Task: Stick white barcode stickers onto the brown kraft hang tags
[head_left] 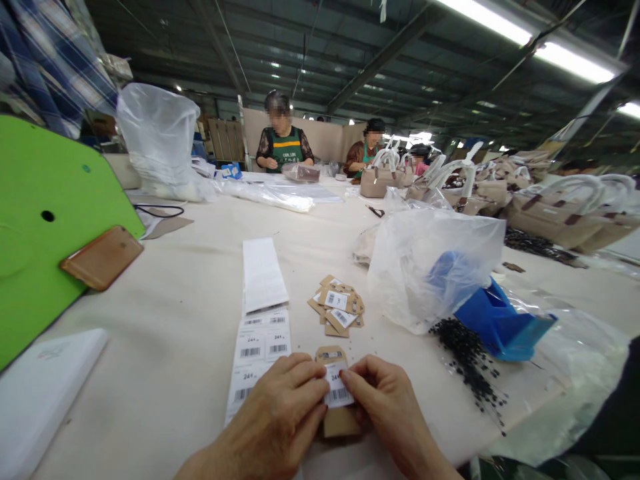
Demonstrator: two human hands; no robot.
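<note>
A brown cardboard hang tag [331, 355] lies before me at the table's near edge, on more brown card [341, 424]. Across its lower part is a white barcode sticker [338, 396] marked 24. My left hand [280, 410] has its fingers closed together at the tag's left side, fingertips on the sticker's edge. From the right, my right hand [393, 407] pinches at the sticker's upper right edge with thumb and forefinger. A strip of barcode stickers [250, 347] lies flat, partly under my left hand. Beyond the tag sits a loose pile of stickered tags [340, 303].
A blue tape dispenser [500, 320], clear plastic bag [430, 267] and black strings [470, 363] lie right. Beige handbags [560, 207] crowd the far right. A phone [105, 257] leans on a green board [40, 200] at left, near a white box [50, 393]. Co-workers [285, 143] sit opposite.
</note>
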